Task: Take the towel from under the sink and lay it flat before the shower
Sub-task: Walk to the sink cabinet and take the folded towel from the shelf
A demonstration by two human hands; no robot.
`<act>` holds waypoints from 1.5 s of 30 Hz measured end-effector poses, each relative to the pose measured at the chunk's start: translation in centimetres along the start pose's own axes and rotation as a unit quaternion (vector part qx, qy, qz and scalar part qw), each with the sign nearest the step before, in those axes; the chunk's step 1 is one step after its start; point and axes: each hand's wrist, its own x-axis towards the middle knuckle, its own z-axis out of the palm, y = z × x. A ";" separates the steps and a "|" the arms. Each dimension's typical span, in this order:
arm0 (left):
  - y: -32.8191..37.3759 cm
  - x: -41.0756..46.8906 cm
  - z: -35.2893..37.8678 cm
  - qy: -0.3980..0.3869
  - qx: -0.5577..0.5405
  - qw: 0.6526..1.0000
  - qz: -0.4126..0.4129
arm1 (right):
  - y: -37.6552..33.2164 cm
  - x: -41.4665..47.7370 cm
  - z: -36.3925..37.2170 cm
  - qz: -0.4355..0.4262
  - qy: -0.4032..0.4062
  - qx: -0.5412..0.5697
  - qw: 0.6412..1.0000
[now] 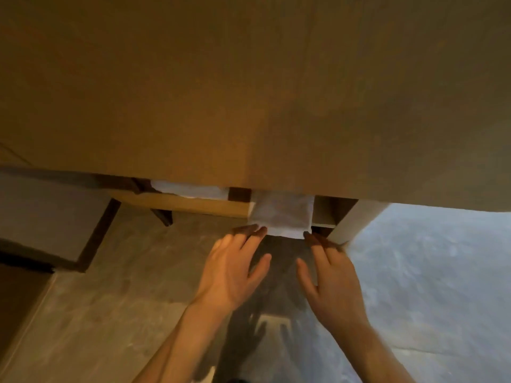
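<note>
A folded white towel (282,217) sticks out of a shelf under the brown vanity counter (249,92), its front edge hanging past the shelf. My left hand (235,269) reaches toward the towel's lower left corner, fingers spread, fingertips touching or just short of the cloth. My right hand (331,275) reaches toward the lower right corner, fingers likewise apart. Neither hand has closed on the towel. The rest of the towel is hidden under the counter.
Another white cloth (188,190) lies on a wooden shelf (188,204) to the left. A white shelf compartment (326,214) stands right of the towel. A dark-framed grey cabinet (47,217) is at far left. The floor (110,313) is grey tile.
</note>
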 end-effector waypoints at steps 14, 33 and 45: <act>-10.9 3.6 15.9 0.093 -0.043 0.995 0.009 | 10.2 3.2 16.2 -0.020 0.065 0.003 0.998; -10.9 11.6 21.2 0.056 -0.396 0.904 -0.149 | 13.4 10.8 20.4 0.097 0.030 0.317 0.943; -10.4 4.9 22.0 0.043 -0.421 0.896 -0.135 | 14.9 5.1 19.1 0.086 -0.064 0.472 0.875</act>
